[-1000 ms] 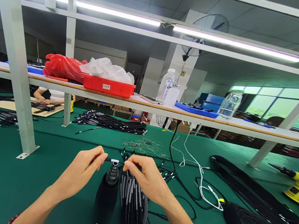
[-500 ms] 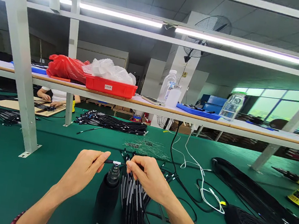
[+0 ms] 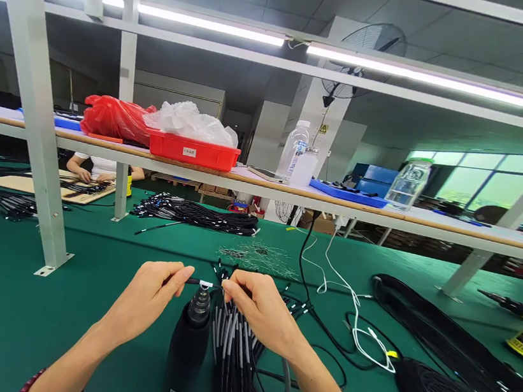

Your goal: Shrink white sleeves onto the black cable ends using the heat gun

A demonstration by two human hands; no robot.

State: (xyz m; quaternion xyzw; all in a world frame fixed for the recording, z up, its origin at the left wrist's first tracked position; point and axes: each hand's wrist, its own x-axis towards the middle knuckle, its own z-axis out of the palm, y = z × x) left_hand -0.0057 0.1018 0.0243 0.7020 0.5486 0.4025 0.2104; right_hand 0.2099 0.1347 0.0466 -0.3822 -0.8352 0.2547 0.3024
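On the green counter (image 3: 8,323): one short black cable (image 3: 204,283) with a white band, its long axis crosswise, pinched between the left hand (image 3: 144,301) and right hand (image 3: 259,315), which stand slightly apart. Directly below it, a black bottle (image 3: 186,353) with a ribbed top. Under the right hand, a bundle of grey-tipped cables (image 3: 232,362). Farther right, a white cord (image 3: 351,317) and coiled black cable (image 3: 455,369).
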